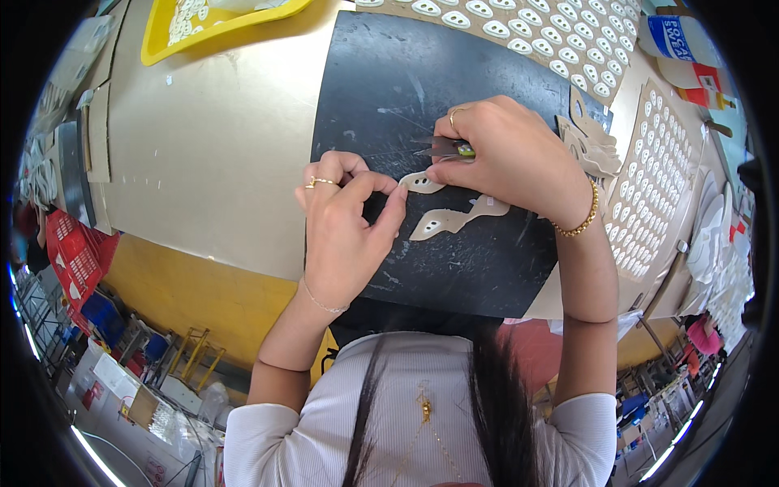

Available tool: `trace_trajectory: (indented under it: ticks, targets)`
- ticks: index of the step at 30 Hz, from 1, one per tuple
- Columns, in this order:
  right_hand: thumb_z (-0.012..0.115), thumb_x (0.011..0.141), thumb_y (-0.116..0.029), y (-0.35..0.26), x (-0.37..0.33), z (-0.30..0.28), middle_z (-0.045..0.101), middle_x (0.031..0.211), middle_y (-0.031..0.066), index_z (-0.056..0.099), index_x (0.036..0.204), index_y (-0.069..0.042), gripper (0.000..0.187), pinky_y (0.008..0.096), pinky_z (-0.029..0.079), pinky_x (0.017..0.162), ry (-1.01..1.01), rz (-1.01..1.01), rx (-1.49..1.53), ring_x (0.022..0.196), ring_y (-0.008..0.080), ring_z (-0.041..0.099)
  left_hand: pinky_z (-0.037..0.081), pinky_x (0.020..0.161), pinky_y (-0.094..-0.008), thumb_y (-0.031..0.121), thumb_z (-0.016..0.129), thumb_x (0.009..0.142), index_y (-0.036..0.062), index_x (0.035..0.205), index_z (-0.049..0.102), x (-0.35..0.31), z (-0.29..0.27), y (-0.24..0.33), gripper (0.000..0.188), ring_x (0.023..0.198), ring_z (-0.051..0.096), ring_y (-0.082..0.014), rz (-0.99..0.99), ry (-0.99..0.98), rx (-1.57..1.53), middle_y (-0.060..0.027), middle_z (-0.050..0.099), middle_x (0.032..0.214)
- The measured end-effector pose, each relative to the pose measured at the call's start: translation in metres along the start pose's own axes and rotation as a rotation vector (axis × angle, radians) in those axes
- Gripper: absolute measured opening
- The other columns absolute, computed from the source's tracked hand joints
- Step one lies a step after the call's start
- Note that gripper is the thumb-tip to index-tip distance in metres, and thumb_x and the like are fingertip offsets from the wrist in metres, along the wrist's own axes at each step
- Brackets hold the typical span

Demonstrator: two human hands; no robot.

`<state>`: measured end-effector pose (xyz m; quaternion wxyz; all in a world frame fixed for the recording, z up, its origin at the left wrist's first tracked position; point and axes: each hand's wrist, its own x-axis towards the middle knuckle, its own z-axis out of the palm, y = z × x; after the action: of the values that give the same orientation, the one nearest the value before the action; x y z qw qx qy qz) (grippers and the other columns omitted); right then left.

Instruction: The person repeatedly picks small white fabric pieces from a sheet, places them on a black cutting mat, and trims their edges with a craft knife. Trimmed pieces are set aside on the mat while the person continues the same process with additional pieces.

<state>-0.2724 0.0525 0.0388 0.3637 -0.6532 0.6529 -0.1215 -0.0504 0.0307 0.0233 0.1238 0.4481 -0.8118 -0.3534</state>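
Observation:
On a black mat (365, 89) lies a beige cut piece (422, 183) with a pale oval end and small dark holes. My left hand (350, 213) is closed in a pinch at that piece's left tip. My right hand (503, 150) is wrapped round a small tool (442, 148) with grey metal blades and a green part, which looks like thread snips. Its thumb rests at the upper edge of the same piece. Just below, a second, wavy beige piece (442, 221) lies on the mat, with a similar pale, holed end. My right fingers hide part of the tool.
A yellow tray (231, 31) with small white pieces stands at the far left. Sheets with rows of pale ovals lie at the back (519, 28) and right (649, 183). Beside the mat's right edge are stacked beige pieces (591, 142). Bottles (682, 45) stand at the far right.

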Motion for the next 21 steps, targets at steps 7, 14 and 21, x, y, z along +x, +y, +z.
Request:
trace_trajectory:
  ticks: [7,14,21]
  targets:
    - [0.079,0.077,-0.021,-0.0015,0.0008,0.0016,0.073,0.081,0.0176,0.078,0.092,-0.004,0.022,0.043,0.059,0.071,0.005,-0.015,-0.05,0.079,0.0354,0.072,0.032,0.087,-0.038,0.014,0.08,0.081,0.008,0.083,0.074,0.0006,-0.0021,0.0002,0.009,0.095,0.046,-0.0232,-0.008,-0.022,-0.006,-0.0041,0.05,0.099]
    - [0.079,0.076,-0.021,-0.0032,0.0011,0.0038,0.073,0.081,0.0161,0.078,0.092,-0.005,0.022,0.0415,0.059,0.071,0.049,-0.055,-0.104,0.08,0.0336,0.073,0.031,0.088,-0.0382,0.014,0.079,0.08,0.0083,0.083,0.073,0.0029,-0.0036,0.0035,0.009,0.096,0.045,-0.0243,-0.033,-0.046,0.005,-0.0048,0.05,0.098]
    - [0.079,0.077,-0.02,-0.0037,0.0014,0.0019,0.073,0.081,0.0159,0.078,0.091,-0.005,0.021,0.0417,0.059,0.071,0.02,-0.037,-0.105,0.081,0.0333,0.073,0.031,0.088,-0.0387,0.014,0.079,0.081,0.0081,0.083,0.073,0.0042,-0.0043,0.0048,0.009,0.097,0.045,-0.0248,-0.035,-0.057,0.03,-0.0053,0.05,0.098]
